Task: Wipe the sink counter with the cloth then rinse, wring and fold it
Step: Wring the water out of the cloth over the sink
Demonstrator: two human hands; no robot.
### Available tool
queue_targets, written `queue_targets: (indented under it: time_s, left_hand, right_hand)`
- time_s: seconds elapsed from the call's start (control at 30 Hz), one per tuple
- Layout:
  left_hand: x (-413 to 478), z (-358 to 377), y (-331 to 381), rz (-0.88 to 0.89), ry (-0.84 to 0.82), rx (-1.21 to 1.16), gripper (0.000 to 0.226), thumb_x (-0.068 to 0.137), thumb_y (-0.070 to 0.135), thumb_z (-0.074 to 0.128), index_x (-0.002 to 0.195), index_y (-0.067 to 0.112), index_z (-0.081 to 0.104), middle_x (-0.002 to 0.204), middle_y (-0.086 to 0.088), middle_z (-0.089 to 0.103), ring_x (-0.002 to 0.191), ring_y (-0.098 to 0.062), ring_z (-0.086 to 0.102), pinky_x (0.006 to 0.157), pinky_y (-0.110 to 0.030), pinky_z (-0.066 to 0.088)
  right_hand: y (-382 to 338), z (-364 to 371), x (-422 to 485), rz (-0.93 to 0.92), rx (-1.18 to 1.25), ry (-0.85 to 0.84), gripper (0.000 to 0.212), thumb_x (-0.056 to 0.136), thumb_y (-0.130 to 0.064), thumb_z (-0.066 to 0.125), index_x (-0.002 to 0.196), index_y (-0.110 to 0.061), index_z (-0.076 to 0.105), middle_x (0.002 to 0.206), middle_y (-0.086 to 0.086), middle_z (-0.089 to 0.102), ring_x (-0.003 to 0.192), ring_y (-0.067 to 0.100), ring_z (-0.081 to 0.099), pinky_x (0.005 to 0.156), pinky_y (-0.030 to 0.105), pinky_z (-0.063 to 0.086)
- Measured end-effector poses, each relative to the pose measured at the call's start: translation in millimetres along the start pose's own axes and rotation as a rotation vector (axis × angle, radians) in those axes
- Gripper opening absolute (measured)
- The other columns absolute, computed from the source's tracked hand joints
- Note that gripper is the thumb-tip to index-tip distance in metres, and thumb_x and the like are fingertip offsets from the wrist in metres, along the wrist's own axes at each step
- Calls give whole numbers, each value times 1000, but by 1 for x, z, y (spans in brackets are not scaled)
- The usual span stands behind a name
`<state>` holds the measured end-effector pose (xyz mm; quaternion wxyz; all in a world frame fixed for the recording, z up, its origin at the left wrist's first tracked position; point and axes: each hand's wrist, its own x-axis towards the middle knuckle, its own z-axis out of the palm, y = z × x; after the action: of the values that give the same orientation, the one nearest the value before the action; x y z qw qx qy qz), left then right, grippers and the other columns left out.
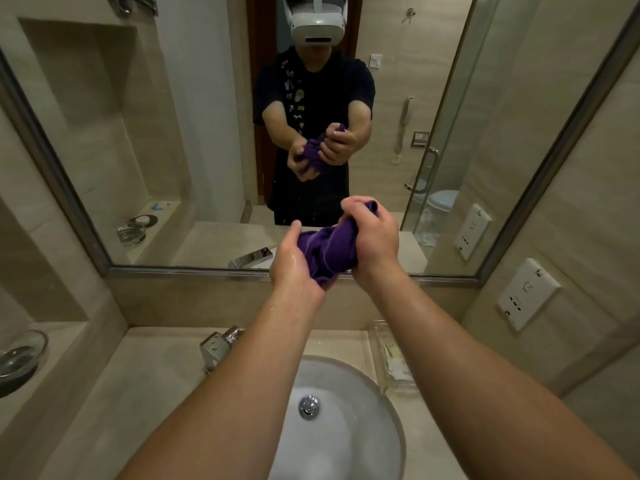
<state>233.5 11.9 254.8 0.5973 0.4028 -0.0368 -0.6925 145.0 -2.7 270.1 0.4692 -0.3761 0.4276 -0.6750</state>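
1. Fingers (353, 206) of right hand (375, 237) curl hard over the upper end of the cloth (327, 249), clenched round it.
2. Left hand (294, 268) grips the lower end, thumb up along the cloth's left side. A short purple tail pokes out below the palm.
3. Cloth is bunched into a thick, twisted roll, held in the air between the two fists.
4. Long axis runs diagonally, from the left fist up and away to the right fist. Left hand sits lower and nearer the body, right hand higher and farther out.
5. Fists are close together, with only a short stretch of roll showing between them.
6. Judgement: this is the wringing step, and the left hand looks wet. The next twist needs the fists turning in opposite directions about that diagonal.
7. Sink (346, 393) lies straight below the fingers, well apart, so drips should land in it. Tap (221, 344) is down and left of them.
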Motion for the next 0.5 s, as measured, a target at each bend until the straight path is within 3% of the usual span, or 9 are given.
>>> queue_targets:
  time_s: [0.1,0.2,0.27,0.37,0.5]
  left_hand:
    - [7,8,-1,548,99,367,15,83,27,73,74,16,67,67,1,67,69,-18,69,58,-32,58]
    - [14,4,5,1203,-101,906,23,83,28,66,64,17,62,61,3,59,59,-13,57,53,-29,47]
    - [13,1,9,1494,-278,1170,27,80,32,62,63,12,62,63,-1,57,57,-18,53,53,-33,46]
    - [5,-5,13,1709,-559,1355,27,79,28,61,59,11,58,60,-1,53,51,-16,46,45,-31,41]
    - [-6,-15,14,1810,-873,1462,22,77,24,60,57,15,58,59,3,48,49,-10,38,41,-22,33]
  right_hand:
    - [2,1,-7,348,236,268,24,91,-35,70,85,-12,66,86,6,67,80,26,68,73,44,60]
    - [5,-7,-12,576,382,270,27,95,-38,62,99,-11,63,102,15,70,84,33,70,77,49,62]
    - [8,-11,-16,698,316,192,25,96,-31,58,103,-9,65,85,13,71,71,29,70,67,39,63]
    - [11,-19,-19,765,142,27,18,92,-17,52,85,-6,65,61,9,66,53,22,67,52,31,56]
    - [11,-22,-20,787,-114,-183,25,96,-18,49,78,-7,62,57,5,61,49,17,63,42,27,52]
